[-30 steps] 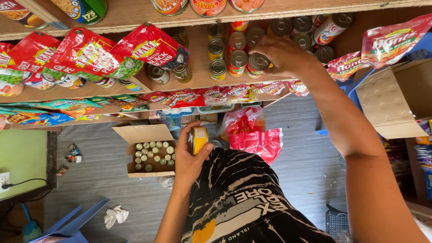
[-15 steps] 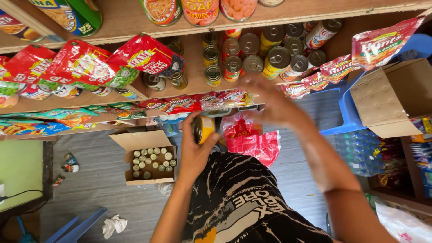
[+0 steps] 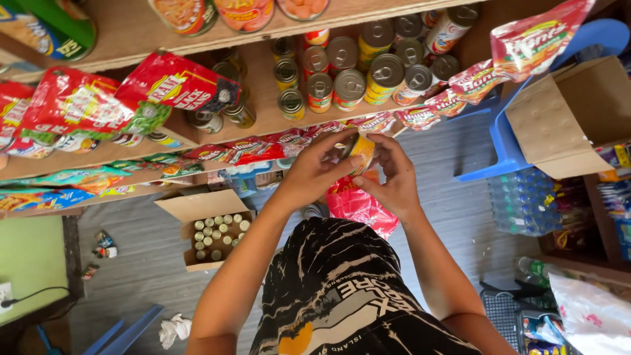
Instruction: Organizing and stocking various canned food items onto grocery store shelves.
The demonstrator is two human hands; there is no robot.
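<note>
Two hands: the left hand and right hand met in front of the chest, both clamped on one small yellow can.
Can: held just below the wooden shelf, touched by fingers from both sides.
Shelf: carried rows of cans lying on their sides, with red packets beside them.
Floor: an open cardboard box of cans stood below, near a red plastic bag.
</note>
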